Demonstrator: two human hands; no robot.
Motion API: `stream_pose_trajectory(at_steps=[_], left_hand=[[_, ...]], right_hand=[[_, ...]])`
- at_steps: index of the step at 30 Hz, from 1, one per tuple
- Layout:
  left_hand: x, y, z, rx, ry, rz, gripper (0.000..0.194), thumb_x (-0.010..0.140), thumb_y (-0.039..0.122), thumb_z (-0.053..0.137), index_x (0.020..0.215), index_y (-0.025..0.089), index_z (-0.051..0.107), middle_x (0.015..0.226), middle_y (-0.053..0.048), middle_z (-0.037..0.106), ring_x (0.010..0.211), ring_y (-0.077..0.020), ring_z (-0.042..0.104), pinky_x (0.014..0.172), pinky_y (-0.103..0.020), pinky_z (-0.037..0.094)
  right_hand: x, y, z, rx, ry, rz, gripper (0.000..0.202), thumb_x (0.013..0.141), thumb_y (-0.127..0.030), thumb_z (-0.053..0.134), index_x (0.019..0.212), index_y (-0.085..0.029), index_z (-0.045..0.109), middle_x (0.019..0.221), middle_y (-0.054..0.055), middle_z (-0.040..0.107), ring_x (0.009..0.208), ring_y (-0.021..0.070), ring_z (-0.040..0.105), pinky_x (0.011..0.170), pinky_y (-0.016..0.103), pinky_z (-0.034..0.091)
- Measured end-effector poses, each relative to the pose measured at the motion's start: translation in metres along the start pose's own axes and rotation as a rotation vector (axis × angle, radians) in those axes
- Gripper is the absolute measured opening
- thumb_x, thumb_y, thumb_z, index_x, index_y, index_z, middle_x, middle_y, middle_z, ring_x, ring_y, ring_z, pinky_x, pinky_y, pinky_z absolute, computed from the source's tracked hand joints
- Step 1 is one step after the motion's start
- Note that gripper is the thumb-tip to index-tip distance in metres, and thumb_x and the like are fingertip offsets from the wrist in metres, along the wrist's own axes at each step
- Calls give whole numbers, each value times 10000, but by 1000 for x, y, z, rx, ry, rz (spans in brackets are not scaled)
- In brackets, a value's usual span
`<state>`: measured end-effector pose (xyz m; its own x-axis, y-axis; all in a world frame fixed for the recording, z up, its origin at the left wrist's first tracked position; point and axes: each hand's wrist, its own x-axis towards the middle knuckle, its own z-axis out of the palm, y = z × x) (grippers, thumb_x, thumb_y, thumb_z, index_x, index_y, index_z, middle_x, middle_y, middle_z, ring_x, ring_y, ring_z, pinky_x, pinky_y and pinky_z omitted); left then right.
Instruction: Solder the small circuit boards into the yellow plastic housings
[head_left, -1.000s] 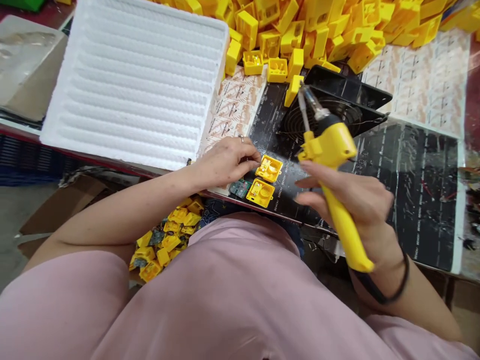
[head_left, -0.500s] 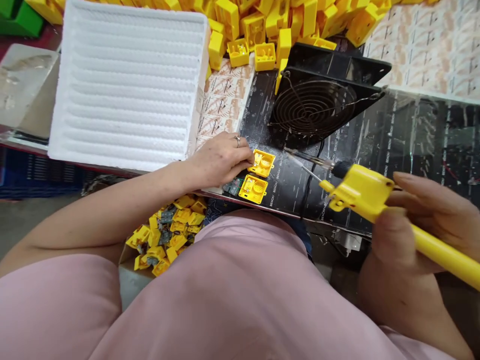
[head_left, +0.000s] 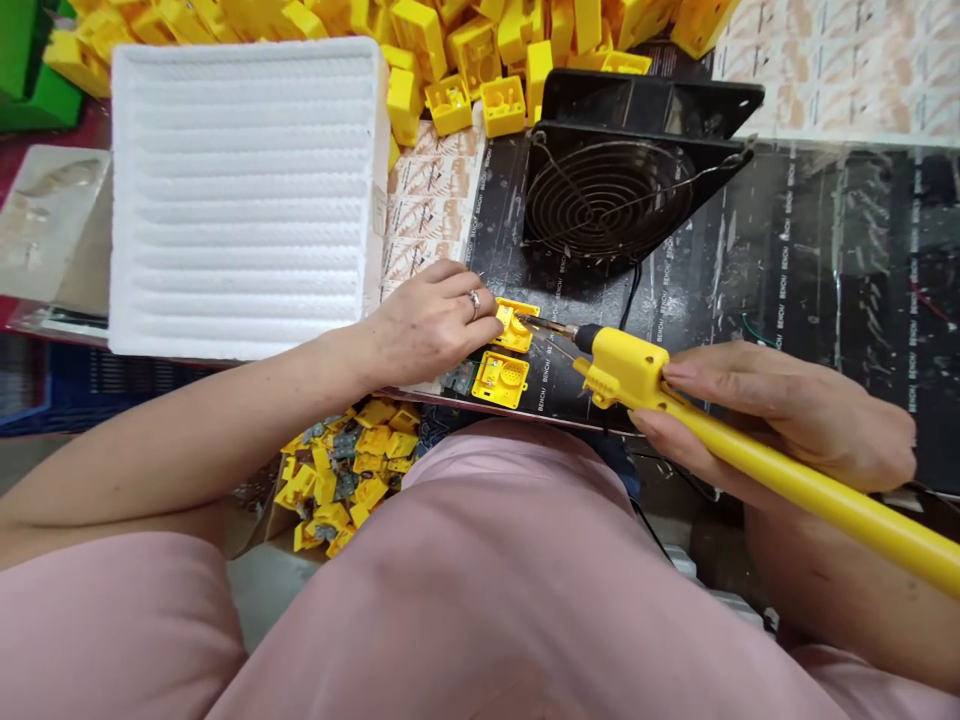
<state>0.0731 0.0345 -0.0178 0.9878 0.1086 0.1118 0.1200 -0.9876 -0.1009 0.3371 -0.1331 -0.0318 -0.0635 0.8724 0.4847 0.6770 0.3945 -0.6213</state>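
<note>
My right hand [head_left: 795, 410] is wrapped around a yellow soldering gun [head_left: 626, 362]. Its dark metal tip reaches over the upper yellow plastic casing [head_left: 517, 335], and a thin wire of solder runs from the gun's front beside the tip. With bent fingers, my left hand [head_left: 435, 320] grips the left edge of that casing; the fingertips are partly hidden. A second open yellow casing [head_left: 501, 380] lies just below, its inside facing up with a round grille. Beside it, a small green circuit board [head_left: 459, 378] shows partly under my left hand.
A black fan [head_left: 615, 195] with a wire guard stands behind the casings. To the left lies a white ribbed foam tray [head_left: 244, 200]. Yellow housings [head_left: 472, 55] are heaped at the back. Below the table edge, a box holds yellow parts [head_left: 352, 470].
My right hand has brought the soldering gun left, so its tip now meets the upper casing. My left hand stays at that casing. The view has shifted slightly.
</note>
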Motion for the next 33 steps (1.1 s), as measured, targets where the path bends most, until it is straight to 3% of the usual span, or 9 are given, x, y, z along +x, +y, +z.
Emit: stream_pose_trajectory(at_steps=[3,9,13,15,20,23,27,33], left_hand=[[0,0,0,6,2,5,378,1023,125,405,832,176,727,820,-48,728,755,-179,610,749,-350,488],[2,-5,-2,-1,-84,27,330,1017,161,437,869,186,731,832,-40,740,776,-177,631,762,-339,493],[3,-7,-4,-16,-124,16,326,1017,174,428,915,198,736,848,-30,747,787,-176,641,786,-335,496],[2,-7,-4,-21,-121,11,334,1017,172,421,911,201,737,844,-31,745,782,-178,639,779,-334,496],[1,-8,-4,-122,-91,-12,287,989,157,474,903,201,745,846,-48,740,779,-181,629,765,-337,491],[1,-9,-4,-183,-99,-56,269,980,169,495,901,208,750,847,-48,736,786,-181,628,775,-344,494],[3,-7,-4,-110,-149,-52,306,1004,198,455,904,204,745,864,-37,744,792,-178,641,787,-349,496],[5,-6,-6,-113,-175,-75,337,1010,207,432,887,202,746,873,-50,751,799,-188,649,795,-360,497]], right_hand=[[5,-3,3,-3,-7,-117,244,1008,-464,588,903,-273,697,770,30,738,677,166,724,600,270,614],[14,-7,6,27,-65,-123,278,1030,-451,540,848,-310,697,777,2,746,661,167,725,611,291,633],[21,-13,3,60,-74,-129,57,953,-338,697,897,-328,699,791,-39,750,689,151,732,645,265,638],[25,-15,2,69,-68,-186,67,912,-279,754,901,-303,692,776,-42,743,692,137,728,655,239,631],[29,-14,-1,20,-183,-225,109,953,-320,714,854,-286,682,766,-37,733,752,133,734,702,232,621],[25,-10,-8,36,-116,-307,69,960,-297,700,925,-246,670,825,6,736,769,132,724,697,231,612],[17,-6,-16,-16,-139,-184,214,1055,-399,523,957,-254,647,886,33,736,842,128,724,766,242,619],[13,-5,-14,-4,-119,-151,242,1053,-434,511,940,-274,654,851,18,728,806,139,728,733,262,630]])
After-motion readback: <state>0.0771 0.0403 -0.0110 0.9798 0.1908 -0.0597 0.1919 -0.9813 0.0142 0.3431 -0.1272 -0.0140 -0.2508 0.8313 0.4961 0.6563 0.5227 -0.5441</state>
